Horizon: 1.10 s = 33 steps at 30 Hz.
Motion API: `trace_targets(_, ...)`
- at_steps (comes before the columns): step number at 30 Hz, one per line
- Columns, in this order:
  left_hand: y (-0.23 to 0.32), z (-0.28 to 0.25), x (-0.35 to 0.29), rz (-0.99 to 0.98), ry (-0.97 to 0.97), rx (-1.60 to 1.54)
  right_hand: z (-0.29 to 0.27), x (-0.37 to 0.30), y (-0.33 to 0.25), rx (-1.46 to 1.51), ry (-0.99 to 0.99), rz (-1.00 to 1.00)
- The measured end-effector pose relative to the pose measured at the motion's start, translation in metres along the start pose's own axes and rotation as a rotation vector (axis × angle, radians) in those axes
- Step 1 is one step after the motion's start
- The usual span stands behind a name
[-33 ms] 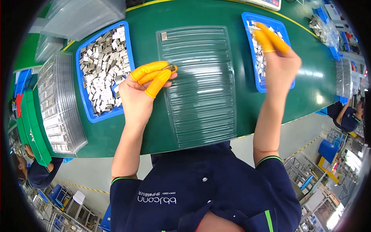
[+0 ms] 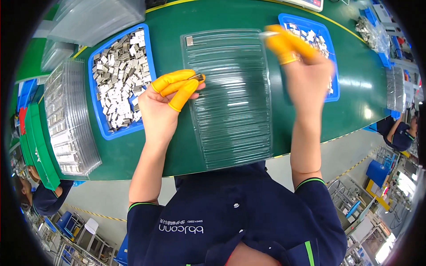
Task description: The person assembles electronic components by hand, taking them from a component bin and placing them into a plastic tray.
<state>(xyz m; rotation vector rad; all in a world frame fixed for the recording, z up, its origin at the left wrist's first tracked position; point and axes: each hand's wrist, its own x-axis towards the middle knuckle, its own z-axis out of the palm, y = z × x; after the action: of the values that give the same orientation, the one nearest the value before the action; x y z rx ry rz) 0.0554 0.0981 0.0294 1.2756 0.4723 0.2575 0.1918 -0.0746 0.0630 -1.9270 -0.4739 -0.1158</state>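
My left hand (image 2: 165,98), with yellow finger cots, pinches a small dark metal connector shell (image 2: 199,77) beside the left edge of a clear ribbed plastic tray (image 2: 235,128). One small metal part with thin pins (image 2: 190,41) lies in the tray's top-left slot. My right hand (image 2: 306,66), also in yellow cots and smeared by motion, is closed on a small whitish part (image 2: 266,34) at the tray's upper right corner. Behind that hand is a blue bin (image 2: 336,84) of small white and metal parts, partly hidden by it.
A second blue bin (image 2: 152,57), heaped with silvery connector shells (image 2: 120,80), stands at left. Beyond it are stacked filled clear trays (image 2: 69,119) and green bins (image 2: 37,146). A white device (image 2: 308,3) sits at the far edge. Other people work at both sides.
My right hand has moved left from over the right bin to the tray's upper corner, with the whitish part in its fingertips. My left hand has barely shifted.
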Motion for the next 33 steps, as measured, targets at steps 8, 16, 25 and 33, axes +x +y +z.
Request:
trace_targets(8,-0.004,-0.003,0.002,0.076,0.039,0.017,0.048,-0.028,-0.009,0.187,-0.387,0.148)
trace_targets(16,-0.005,-0.005,0.004,0.111,0.022,0.007,0.044,-0.027,0.001,0.405,-0.481,0.388)
trace_targets(25,-0.01,-0.006,0.001,0.165,-0.008,0.065,0.041,-0.025,0.002,0.395,-0.558,0.303)
trace_targets(33,-0.007,-0.019,-0.001,-0.036,-0.284,-0.212,0.04,-0.024,0.004,0.703,-0.797,0.547)
